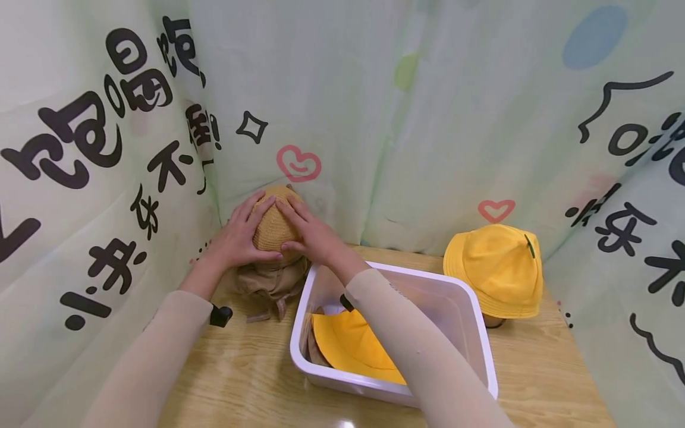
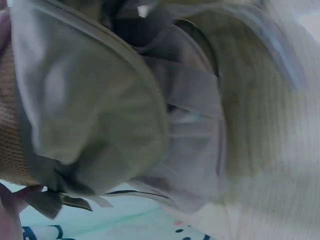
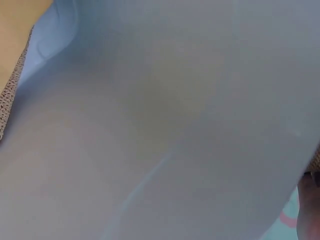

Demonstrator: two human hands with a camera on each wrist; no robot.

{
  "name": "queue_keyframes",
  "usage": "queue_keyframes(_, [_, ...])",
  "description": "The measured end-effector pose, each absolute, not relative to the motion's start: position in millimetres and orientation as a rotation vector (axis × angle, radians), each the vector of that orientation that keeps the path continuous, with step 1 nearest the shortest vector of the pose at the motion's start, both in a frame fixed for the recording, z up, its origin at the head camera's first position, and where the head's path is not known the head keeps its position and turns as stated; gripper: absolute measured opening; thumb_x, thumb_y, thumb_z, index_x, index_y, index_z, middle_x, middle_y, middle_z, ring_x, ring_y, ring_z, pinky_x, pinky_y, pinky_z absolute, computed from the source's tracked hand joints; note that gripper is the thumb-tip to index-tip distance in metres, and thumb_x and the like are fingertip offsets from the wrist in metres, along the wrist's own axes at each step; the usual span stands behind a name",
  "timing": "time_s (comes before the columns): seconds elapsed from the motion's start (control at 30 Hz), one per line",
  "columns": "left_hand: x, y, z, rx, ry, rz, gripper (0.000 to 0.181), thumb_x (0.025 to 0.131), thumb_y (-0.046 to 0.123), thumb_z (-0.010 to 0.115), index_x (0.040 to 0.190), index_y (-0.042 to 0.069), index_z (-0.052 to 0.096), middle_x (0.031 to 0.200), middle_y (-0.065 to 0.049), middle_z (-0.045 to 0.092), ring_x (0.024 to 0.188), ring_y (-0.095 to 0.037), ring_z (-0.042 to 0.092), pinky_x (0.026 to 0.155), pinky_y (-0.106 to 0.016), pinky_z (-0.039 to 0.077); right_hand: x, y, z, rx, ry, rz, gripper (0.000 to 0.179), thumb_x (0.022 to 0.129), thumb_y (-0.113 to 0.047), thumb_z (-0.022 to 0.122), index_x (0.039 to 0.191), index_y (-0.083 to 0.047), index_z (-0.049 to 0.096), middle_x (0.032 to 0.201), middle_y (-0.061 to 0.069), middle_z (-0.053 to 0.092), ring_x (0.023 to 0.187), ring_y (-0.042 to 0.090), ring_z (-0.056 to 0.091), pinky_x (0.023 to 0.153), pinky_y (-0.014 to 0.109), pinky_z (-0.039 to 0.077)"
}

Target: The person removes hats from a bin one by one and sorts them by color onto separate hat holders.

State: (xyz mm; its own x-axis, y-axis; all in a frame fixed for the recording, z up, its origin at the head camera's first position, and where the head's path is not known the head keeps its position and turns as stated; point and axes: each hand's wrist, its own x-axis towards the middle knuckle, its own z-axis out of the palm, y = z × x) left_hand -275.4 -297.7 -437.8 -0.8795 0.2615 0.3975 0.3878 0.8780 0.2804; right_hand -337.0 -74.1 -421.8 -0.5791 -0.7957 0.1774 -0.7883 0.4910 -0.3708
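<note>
Against the back curtain at the left stands a tan woven hat (image 1: 274, 229) with a rounded crown. Brownish cloth (image 1: 278, 276) with loose strips spreads below the crown; in the left wrist view this cloth (image 2: 95, 100) fills much of the picture. My left hand (image 1: 243, 232) holds the crown's left side, thumb across the front. On the right side of the crown my right hand (image 1: 311, 233) grips it, fingertips near the top. Both hands touch the hat, their fingertips close together. What supports the hat underneath is hidden.
A white plastic bin (image 1: 305, 364) stands right of the woven hat, under my right forearm. Inside lies a yellow hat (image 1: 353, 342), with a brown woven edge (image 3: 9, 102) beside it. Another yellow hat (image 1: 495, 270) rests at the right on the wooden table (image 1: 230, 368). Printed curtains (image 1: 342, 89) enclose the table.
</note>
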Motion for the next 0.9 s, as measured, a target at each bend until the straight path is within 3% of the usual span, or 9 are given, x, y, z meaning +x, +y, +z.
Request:
queue_keyframes(0.3, [-267.0, -282.9, -422.1, -0.489, -2.654, -0.411, 0.112, 0.069, 0.059, 0.082, 0.159, 0.02, 0.025, 0.162, -0.016, 0.023, 0.146, -0.05, 0.022, 0.114, -0.066, 0.024, -329.7, -51.3, -413.1, -1.408, 2.681, -0.737, 0.087, 0.095, -0.046, 0.062, 0.162, -0.03, 0.009, 0.169, 0.003, 0.003, 0.153, 0.036, 0.01, 0.118, 0.052, 0.028])
queue_keyframes(0.5, [-254.4, -268.4, -411.8, -0.481, -2.664, -0.38, 0.107, 0.076, 0.063, 0.075, 0.161, 0.025, 0.021, 0.165, -0.011, 0.02, 0.147, -0.047, 0.021, 0.114, -0.066, 0.025, -324.7, -31.1, -407.2, -1.429, 2.7, -0.79, 0.085, 0.096, -0.044, 0.063, 0.162, -0.026, 0.013, 0.169, 0.006, 0.006, 0.153, 0.038, 0.01, 0.119, 0.053, 0.025])
queue_keyframes(0.77, [-230.5, -245.7, -401.2, -0.585, -2.575, -0.373, 0.099, 0.079, 0.059, 0.073, 0.158, 0.016, 0.03, 0.16, -0.016, 0.03, 0.143, -0.047, 0.03, 0.113, -0.064, 0.026, -318.1, -4.8, -401.4, -1.407, 2.674, -0.873, 0.084, 0.095, -0.041, 0.065, 0.162, -0.024, 0.016, 0.168, 0.002, 0.005, 0.154, 0.033, 0.006, 0.119, 0.054, 0.023])
queue_keyframes(0.9, [-215.5, -230.5, -399.0, -0.629, -2.573, -0.397, 0.095, 0.084, 0.064, 0.065, 0.159, 0.018, 0.028, 0.16, -0.015, 0.031, 0.144, -0.046, 0.03, 0.112, -0.065, 0.029, -314.6, 9.7, -400.5, -1.413, 2.697, -0.891, 0.084, 0.095, -0.039, 0.067, 0.161, -0.023, 0.018, 0.168, 0.003, 0.008, 0.154, 0.033, 0.009, 0.119, 0.054, 0.024])
